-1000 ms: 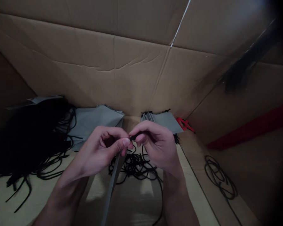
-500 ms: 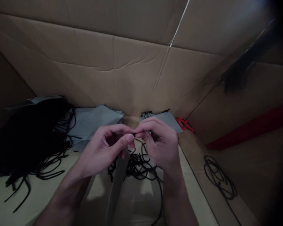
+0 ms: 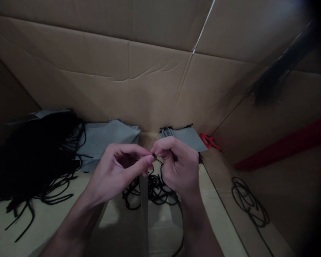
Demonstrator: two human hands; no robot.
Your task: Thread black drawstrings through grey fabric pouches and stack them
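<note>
Seen from head height, the two bare hands are held together at centre inside a corrugated cardboard enclosure (image 3: 128, 71). The left hand (image 3: 116, 169) and right hand (image 3: 179, 166) are both curled, with fingertips meeting in a tight pinch on a small black cord end (image 3: 153, 155), which is largely hidden by the fingers. A narrow grey fabric strip (image 3: 143, 210) hangs straight down from just beneath the pinch, passing in front of a loose tangle of black cord (image 3: 152, 191) that lies directly below the hands. Behind the hands, and just beyond the fingers, lie two stacks of grey fabric pieces: one behind the left hand (image 3: 108, 142), the other behind the right (image 3: 184, 137). A large heap of black cords (image 3: 34, 153) lies to the left, touching the left stack. A small red plastic piece (image 3: 209, 140) lies just beside the right stack. Farther right, well apart from the hands, are a loose coil of thin black cord (image 3: 247, 201), a red strip (image 3: 283, 146) and a dark bundle of cords (image 3: 270, 85).
</note>
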